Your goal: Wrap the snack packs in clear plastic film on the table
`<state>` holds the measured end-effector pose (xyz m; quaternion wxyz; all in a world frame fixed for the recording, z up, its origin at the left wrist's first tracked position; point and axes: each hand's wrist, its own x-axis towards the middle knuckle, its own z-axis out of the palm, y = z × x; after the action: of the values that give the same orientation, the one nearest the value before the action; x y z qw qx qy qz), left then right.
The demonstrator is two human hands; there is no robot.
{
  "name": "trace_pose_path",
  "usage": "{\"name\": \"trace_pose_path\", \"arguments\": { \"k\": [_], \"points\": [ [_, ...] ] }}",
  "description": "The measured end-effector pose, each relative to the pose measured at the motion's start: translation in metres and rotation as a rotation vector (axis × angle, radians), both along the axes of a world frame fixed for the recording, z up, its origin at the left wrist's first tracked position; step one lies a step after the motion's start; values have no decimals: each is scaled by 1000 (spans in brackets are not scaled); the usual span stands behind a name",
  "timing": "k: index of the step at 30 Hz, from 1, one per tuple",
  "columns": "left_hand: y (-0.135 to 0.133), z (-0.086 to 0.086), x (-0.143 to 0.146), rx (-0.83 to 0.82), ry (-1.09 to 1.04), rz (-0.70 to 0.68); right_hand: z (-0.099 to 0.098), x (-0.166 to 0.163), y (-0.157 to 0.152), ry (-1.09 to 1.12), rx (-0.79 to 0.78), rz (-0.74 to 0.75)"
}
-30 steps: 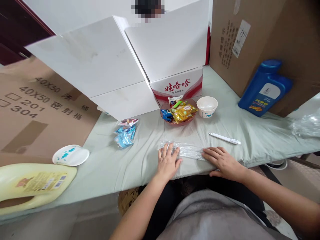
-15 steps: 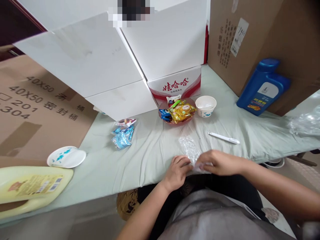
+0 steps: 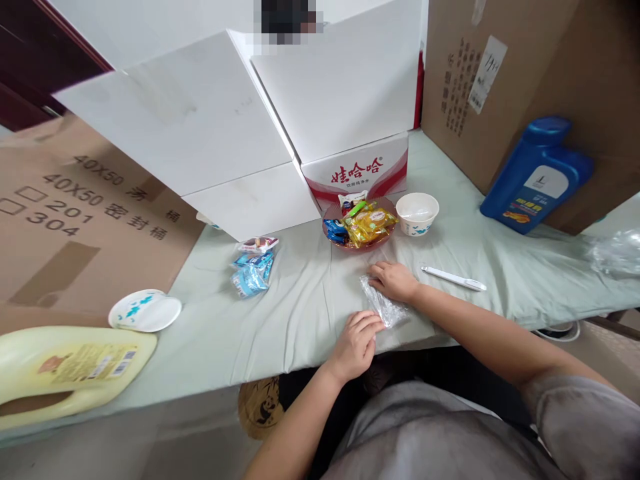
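Note:
A crinkled clear plastic bag lies on the pale green cloth near the table's front edge. My left hand rests at its near left end, fingers stretched out and touching the plastic. Palm down, my right hand lies over its far end, the fingers extended on it. Whatever may be under the fingers is hidden. Just right of my right hand is a white utility knife. Behind it stand a glass bowl of wrapped snacks and a white paper bowl with clear plastic in it.
Blue and red snack packets lie to the left. Further left are a tipped paper bowl and a yellow jug. White boxes form a wall behind. A blue bottle stands by a brown carton at right.
My right hand has moved away from my left, forward to the far end of the plastic bag, and its fingers have flattened. My left hand stays at the near end.

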<state>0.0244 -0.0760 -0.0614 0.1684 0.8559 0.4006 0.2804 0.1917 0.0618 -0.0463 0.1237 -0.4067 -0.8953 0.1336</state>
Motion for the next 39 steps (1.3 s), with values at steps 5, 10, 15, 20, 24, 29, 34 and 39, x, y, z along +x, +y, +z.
{"name": "trace_pose_path", "arguments": {
  "k": [5,10,15,20,24,29,34,39],
  "points": [
    [11,10,3,33,-164,197,-9,3,-1,1,82,15],
    [49,16,5,95,-3,135,-11,0,-3,-2,113,9],
    [64,-2,4,108,58,183,-7,7,5,-49,124,-180],
    [60,-3,2,102,57,193,10,29,2,80,180,-224],
    [60,-1,2,91,96,178,12,49,-33,176,71,350],
    [60,-2,3,115,109,162,0,58,-67,107,92,403],
    [59,-2,1,124,40,50,19,50,-67,129,46,406],
    [61,-12,-3,108,-97,137,33,27,-40,44,-133,118]
  ]
}}
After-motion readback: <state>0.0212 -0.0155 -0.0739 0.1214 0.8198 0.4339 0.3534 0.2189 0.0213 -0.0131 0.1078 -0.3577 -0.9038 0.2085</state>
